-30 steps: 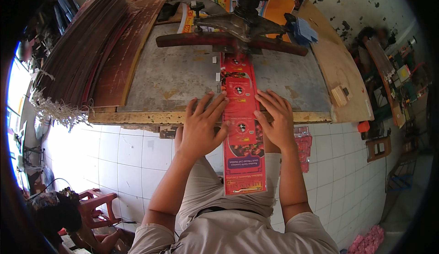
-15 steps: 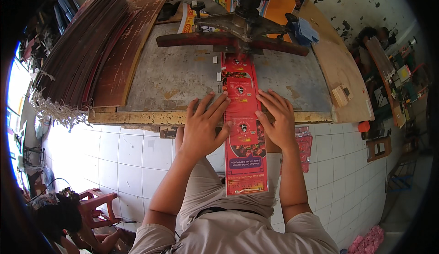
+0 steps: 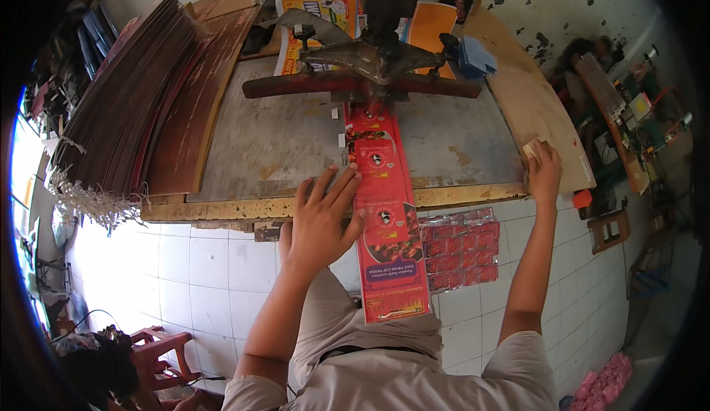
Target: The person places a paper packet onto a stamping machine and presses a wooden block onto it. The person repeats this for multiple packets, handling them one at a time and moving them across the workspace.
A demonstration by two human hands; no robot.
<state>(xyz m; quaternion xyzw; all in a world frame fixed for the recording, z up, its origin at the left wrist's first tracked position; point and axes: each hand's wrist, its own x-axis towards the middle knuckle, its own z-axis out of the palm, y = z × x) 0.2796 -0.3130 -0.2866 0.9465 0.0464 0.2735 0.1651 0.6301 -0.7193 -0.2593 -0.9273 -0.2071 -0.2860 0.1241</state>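
Pressing a red printed strip, hands flank stacked boards.

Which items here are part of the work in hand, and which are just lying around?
In use: red printed strip under left hand; small wooden block under right hand; press arm.
Lying about: stacked boards; red packets; blue cloth.

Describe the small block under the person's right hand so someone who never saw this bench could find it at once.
Start at the grey worktable and go to its right end, where a pale wooden board lies slanted. At the board's near edge, the right hand covers a small pale block. It is the only small loose piece there, far from the long red card strip.
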